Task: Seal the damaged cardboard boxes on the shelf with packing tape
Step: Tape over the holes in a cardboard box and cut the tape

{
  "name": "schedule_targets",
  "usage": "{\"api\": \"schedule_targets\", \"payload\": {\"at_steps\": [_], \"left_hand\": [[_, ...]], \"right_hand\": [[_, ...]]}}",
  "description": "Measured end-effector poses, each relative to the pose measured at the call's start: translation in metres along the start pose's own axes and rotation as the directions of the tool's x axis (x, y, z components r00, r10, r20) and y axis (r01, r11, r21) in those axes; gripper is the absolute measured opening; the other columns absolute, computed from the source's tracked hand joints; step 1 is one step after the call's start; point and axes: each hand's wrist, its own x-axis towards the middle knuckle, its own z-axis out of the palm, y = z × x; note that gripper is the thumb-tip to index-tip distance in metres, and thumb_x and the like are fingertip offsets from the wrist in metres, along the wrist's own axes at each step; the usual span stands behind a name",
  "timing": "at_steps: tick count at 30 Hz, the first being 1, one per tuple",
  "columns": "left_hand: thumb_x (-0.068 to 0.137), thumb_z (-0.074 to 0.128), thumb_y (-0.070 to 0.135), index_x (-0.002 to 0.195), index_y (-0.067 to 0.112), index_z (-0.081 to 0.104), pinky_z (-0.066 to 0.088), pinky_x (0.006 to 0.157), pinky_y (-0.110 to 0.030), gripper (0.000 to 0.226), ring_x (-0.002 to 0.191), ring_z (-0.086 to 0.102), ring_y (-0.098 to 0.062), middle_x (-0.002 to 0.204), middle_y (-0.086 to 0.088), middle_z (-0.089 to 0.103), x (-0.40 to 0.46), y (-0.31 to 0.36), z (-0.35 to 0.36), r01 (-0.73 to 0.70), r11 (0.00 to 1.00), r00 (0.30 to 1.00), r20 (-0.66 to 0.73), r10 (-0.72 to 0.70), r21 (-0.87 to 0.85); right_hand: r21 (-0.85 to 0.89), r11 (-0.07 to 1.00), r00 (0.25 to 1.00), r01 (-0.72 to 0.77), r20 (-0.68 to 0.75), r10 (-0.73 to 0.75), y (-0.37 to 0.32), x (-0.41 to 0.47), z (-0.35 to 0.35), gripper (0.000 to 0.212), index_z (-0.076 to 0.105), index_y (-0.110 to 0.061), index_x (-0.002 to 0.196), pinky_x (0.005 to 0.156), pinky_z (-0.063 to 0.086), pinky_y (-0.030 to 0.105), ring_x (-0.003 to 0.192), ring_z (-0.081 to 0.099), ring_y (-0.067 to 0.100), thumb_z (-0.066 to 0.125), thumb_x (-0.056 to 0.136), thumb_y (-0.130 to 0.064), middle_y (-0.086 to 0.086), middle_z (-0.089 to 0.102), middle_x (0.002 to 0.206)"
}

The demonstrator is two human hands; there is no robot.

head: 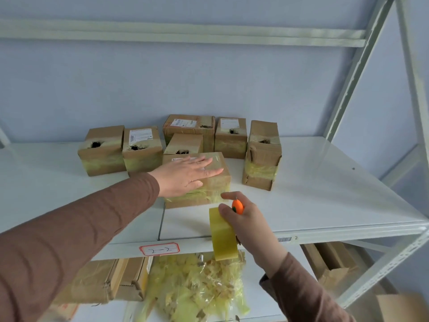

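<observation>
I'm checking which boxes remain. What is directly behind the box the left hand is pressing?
Behind the front box, under the left hand, stands a small box with a torn hole at its front top edge. Its lower front is hidden by the front box.

Boxes: we see brown cardboard boxes [197, 180] banded with yellowish tape, some with dark torn holes.
Tape roll: we see a pale yellow tape roll [222, 233].
Cutter: we see a small orange cutter [237, 206].
Shelf: we see a white shelf [325, 194]; near its front edge, a red-bordered white label [159, 249].
Sleeves: we see brown sleeves [81, 240].
</observation>
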Motion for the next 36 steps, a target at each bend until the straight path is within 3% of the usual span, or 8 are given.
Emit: {"api": "schedule_targets", "payload": {"at_steps": [3,7,9,12,16,21,26,36], "left_hand": [[0.107,0.045,0.042,0.161,0.043,0.011,0.019,0.127,-0.043,0.065,0.158,0.014,-0.023,0.172,-0.001,0.012,-0.016,0.025,0.011,0.261,0.965,0.917,-0.313,-0.248,-0.001],[0.093,0.067,0.014,0.125,0.022,0.060,0.046,0.093,-0.025,0.034,0.103,0.053,-0.013,0.115,0.017,0.051,-0.038,0.081,0.041,0.058,0.788,0.488,-0.671,-0.558,-0.613],[0.096,0.062,0.033,0.103,0.022,0.058,0.047,0.078,-0.024,0.013,0.089,0.056,-0.011,0.094,0.017,0.055,-0.039,0.109,0.046,-0.092,0.258,0.529,-0.267,-0.806,-0.962],[0.097,0.056,0.060,0.110,0.018,0.066,0.048,0.100,-0.040,0.046,0.107,0.063,-0.023,0.108,0.001,0.069,-0.028,0.121,0.042,0.107,-0.343,0.737,0.306,-0.603,-0.933],[0.099,0.060,0.047,0.120,0.018,0.074,0.052,0.106,-0.046,0.038,0.116,0.069,-0.030,0.119,-0.015,0.074,-0.025,0.112,0.037,0.222,-0.367,0.833,0.371,-0.410,-0.904],[0.098,0.062,0.041,0.116,0.016,0.079,0.056,0.074,-0.025,0.035,0.100,0.074,-0.016,0.116,-0.005,0.077,-0.030,0.117,0.036,0.195,-0.414,0.860,0.358,-0.364,-0.889],[0.100,0.060,0.039,0.116,0.016,0.079,0.054,0.064,-0.020,0.034,0.100,0.073,-0.015,0.117,-0.007,0.077,-0.031,0.123,0.031,0.160,-0.442,0.858,0.345,-0.380,-0.883],[0.101,0.058,0.037,0.109,0.012,0.080,0.048,0.109,-0.045,0.035,0.107,0.071,-0.023,0.120,-0.013,0.075,-0.032,0.113,0.033,0.211,-0.492,0.886,0.378,-0.269,-0.844]], "right_hand": [[0.068,0.998,1.000,-0.002,-0.020,0.004,0.003,-0.002,0.002,0.011,0.067,-0.041,0.106,0.075,0.058,0.056,0.071,0.061,0.023,0.063,0.099,-0.034,0.004,0.061,0.082],[0.162,0.986,0.999,-0.035,0.011,0.034,0.004,-0.004,-0.003,0.012,0.072,-0.035,0.095,0.063,0.058,0.047,0.069,0.062,0.021,0.062,0.100,-0.031,0.003,0.065,0.080],[0.162,0.986,0.999,-0.039,0.029,0.035,0.004,-0.004,-0.004,0.013,0.073,-0.031,0.093,0.061,0.056,0.041,0.070,0.062,0.020,0.062,0.101,-0.030,0.002,0.065,0.080],[0.167,0.985,0.997,-0.042,0.074,0.030,0.003,-0.004,-0.005,0.013,0.074,-0.028,0.093,0.062,0.053,0.038,0.069,0.062,0.019,0.063,0.101,-0.027,0.003,0.065,0.080],[0.076,0.997,0.986,-0.001,0.165,-0.012,0.000,-0.004,-0.011,0.015,0.072,-0.031,0.093,0.063,0.056,0.037,0.069,0.066,0.019,0.062,0.101,-0.039,0.011,0.071,0.083],[-0.257,0.956,0.976,0.142,-0.125,-0.179,-0.007,0.037,-0.050,0.024,0.048,-0.024,0.109,0.063,0.047,0.032,0.069,0.058,0.012,0.066,0.096,-0.035,-0.005,0.061,0.087],[-0.424,0.856,0.951,0.295,0.215,-0.221,-0.018,0.067,-0.058,0.018,0.042,-0.016,0.100,0.059,0.042,0.037,0.070,0.053,0.024,0.058,0.094,-0.022,0.002,0.059,0.089],[-0.637,0.502,0.811,0.585,0.457,-0.366,-0.030,0.095,-0.048,0.014,0.053,-0.023,0.115,0.066,0.048,0.034,0.074,0.058,0.016,0.052,0.105,-0.034,-0.003,0.062,0.089]]}}
